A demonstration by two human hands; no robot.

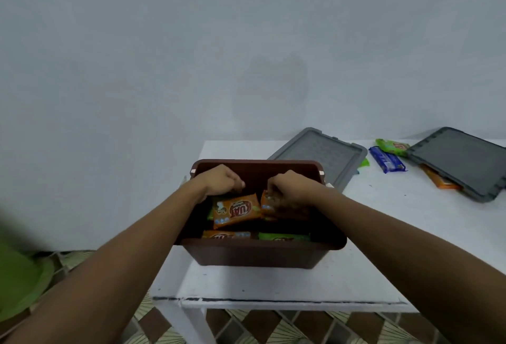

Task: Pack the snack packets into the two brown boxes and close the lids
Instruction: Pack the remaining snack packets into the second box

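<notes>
Both arms are bare and stretched forward, the left forearm and right forearm angling in so the 2 hands end up near each other but apart. The left hand is knuckles-up with fingers curled downward (can't tell if they're actually pinching anything). The right hand is palm-down too, fingers curled over the top of an orange packet. Wrists look pretty much straight.
</notes>
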